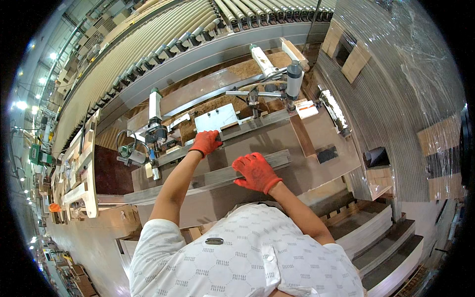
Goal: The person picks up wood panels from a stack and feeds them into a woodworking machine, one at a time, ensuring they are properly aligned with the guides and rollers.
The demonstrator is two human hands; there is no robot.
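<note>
Both my hands wear red gloves. My left hand (pixel 206 143) is closed at the far long grey plank (pixel 264 120), beside a pale metal plate (pixel 216 118) on the machine. Its fingertips are partly hidden. A second long grey plank (pixel 213 176) lies nearer my body on the brown worktable (pixel 316 168). My right hand (pixel 256 173) curls its fingers over that near plank, toward its right end. White-and-dark pneumatic cylinders (pixel 294 81) stand upright behind the far plank, with another cylinder (pixel 155 109) to the left.
A roller conveyor (pixel 163 49) runs along the back. Tall stacks of grey planks (pixel 396 114), partly wrapped in clear film, rise on the right. More planks (pixel 376 232) lie stacked at lower right. A wooden frame (pixel 89 173) stands at left. A white block (pixel 307 109) sits by the upright cylinder.
</note>
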